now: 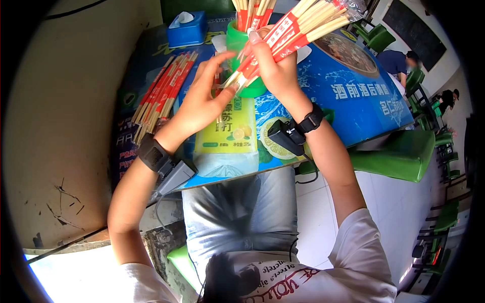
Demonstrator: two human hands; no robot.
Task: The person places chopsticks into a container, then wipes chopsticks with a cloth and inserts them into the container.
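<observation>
A thick bundle of pale wooden chopsticks in red printed paper sleeves is held above the table, in front of a green plastic cup. Its long axis slants from bare lower ends at the left, near the left hand, up to fanned ends at the far right. The right hand grasps it around the middle, thumb laid along the sleeves; the left hand is loosely spread, thumb by the lower ends, though blur and overlap hide whether it touches them. The sleeves are bright red with white lettering, the wood pale yellow, the sticks slightly uneven at the ends.

Behind, more red-sleeved chopsticks stand upright in the cup. To the left, a loose row of sleeved chopsticks lies on the blue printed tabletop, with a blue box-shaped tissue holder beyond.
</observation>
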